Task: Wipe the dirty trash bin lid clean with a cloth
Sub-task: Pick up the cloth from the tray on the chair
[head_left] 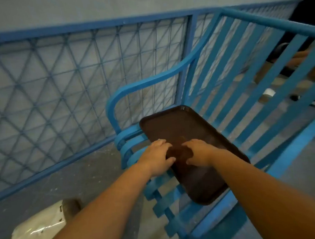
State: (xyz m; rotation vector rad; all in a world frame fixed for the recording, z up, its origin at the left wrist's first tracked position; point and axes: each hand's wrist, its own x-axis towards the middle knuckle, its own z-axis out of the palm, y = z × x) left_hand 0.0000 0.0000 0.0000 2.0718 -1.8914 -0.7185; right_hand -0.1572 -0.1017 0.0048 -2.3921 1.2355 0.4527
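Note:
A dark brown, tray-shaped trash bin lid lies flat on the seat of a blue slatted bench. Both my hands are over the lid's near-left part. Between them is a small brown cloth, pressed onto the lid and hard to tell apart from it. My left hand grips the cloth's left side, fingers curved and thumb tucked under. My right hand grips its right side the same way. Faint smears show on the lid beyond my fingers.
The bench's curved blue armrest rises left of the lid, its slatted back to the right. A blue mesh railing runs behind. A white dented object sits on the grey floor at lower left. Someone's feet show behind the slats.

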